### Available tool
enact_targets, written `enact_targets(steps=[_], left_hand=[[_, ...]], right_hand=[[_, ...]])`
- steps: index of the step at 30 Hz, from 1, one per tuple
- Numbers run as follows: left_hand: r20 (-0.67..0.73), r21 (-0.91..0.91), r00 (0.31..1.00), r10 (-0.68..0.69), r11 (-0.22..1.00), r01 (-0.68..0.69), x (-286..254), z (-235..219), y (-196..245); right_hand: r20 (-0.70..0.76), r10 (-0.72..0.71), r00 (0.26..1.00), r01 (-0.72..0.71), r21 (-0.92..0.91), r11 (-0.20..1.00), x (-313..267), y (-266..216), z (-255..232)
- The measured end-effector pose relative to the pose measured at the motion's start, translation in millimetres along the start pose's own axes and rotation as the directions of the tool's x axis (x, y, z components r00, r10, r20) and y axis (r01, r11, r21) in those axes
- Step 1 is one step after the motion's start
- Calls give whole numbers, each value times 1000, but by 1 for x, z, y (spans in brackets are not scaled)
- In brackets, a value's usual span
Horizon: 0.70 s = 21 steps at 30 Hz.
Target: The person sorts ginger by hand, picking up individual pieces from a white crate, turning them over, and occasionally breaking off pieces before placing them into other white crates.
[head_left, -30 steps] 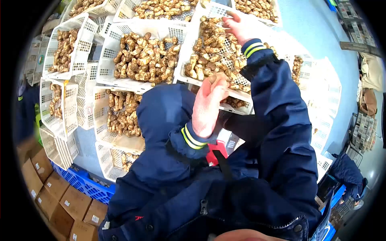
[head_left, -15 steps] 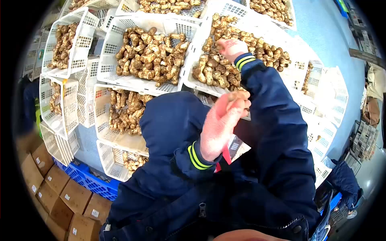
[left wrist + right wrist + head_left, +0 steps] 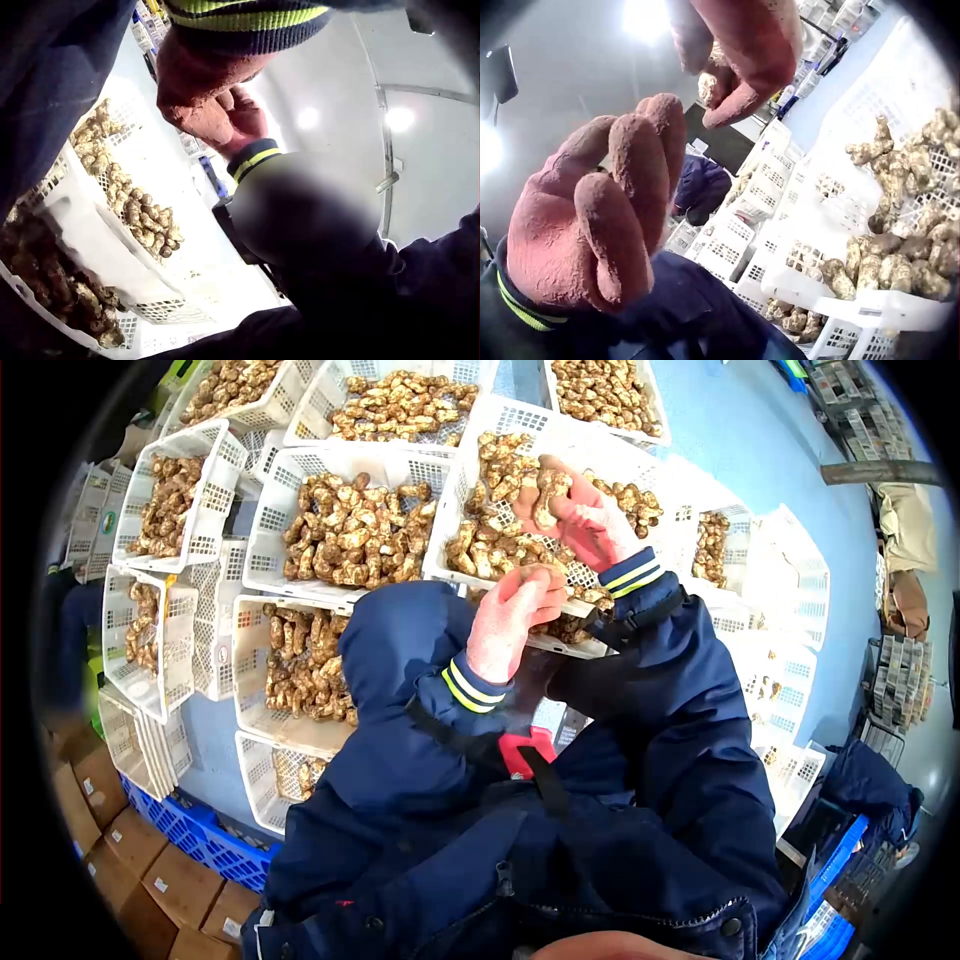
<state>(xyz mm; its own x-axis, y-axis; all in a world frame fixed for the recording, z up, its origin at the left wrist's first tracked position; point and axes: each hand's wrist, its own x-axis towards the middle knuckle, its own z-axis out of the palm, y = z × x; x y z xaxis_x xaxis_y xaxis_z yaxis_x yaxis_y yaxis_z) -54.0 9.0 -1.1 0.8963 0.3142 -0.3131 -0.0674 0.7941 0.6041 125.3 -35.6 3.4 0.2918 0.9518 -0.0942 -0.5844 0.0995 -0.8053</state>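
Observation:
My right hand, in a soiled pink glove, holds a knobbly brown-and-cream mushroom over a white perforated crate in the head view. In the right wrist view only the pale end of that mushroom shows under the curled fingers. Nearer my body, at the crate's near edge, is my left hand, gloved alike. Its fingers are curled toward the thumb, with brownish tips; whether they pinch something I cannot tell. Loose mushrooms lie in the crate below both hands, leaving parts of its mesh floor visible.
Another white crate heaped with mushrooms stands directly left, with several more around and behind. Cardboard boxes and a blue crate are at lower left. Light blue floor shows at upper right.
The right hand reached down among the mushrooms in the crate and has come up with one. The left hand moved right, then back left, with its fingers still curled.

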Motion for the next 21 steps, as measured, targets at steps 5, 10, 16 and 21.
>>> enact_targets(steps=[5, 10, 16, 21], left_hand=[[28, -25, 1000, 11, 1000, -11, 0, -3, -1], [-46, 4, 995, -83, 997, 83, -3, 10, 10], [-82, -103, 996, 31, 994, -40, -11, 15, 29], [-119, -112, 991, -58, 993, 45, -8, 18, 38]], right_hand=[[-119, 171, 978, -188, -144, 972, -13, -5, -21], [-497, 274, 823, -331, -28, 943, 27, 17, -61], [-441, -184, 878, -470, -866, -167, 135, 23, -94], [-24, 97, 995, 56, -664, -745, 125, 98, -102]])
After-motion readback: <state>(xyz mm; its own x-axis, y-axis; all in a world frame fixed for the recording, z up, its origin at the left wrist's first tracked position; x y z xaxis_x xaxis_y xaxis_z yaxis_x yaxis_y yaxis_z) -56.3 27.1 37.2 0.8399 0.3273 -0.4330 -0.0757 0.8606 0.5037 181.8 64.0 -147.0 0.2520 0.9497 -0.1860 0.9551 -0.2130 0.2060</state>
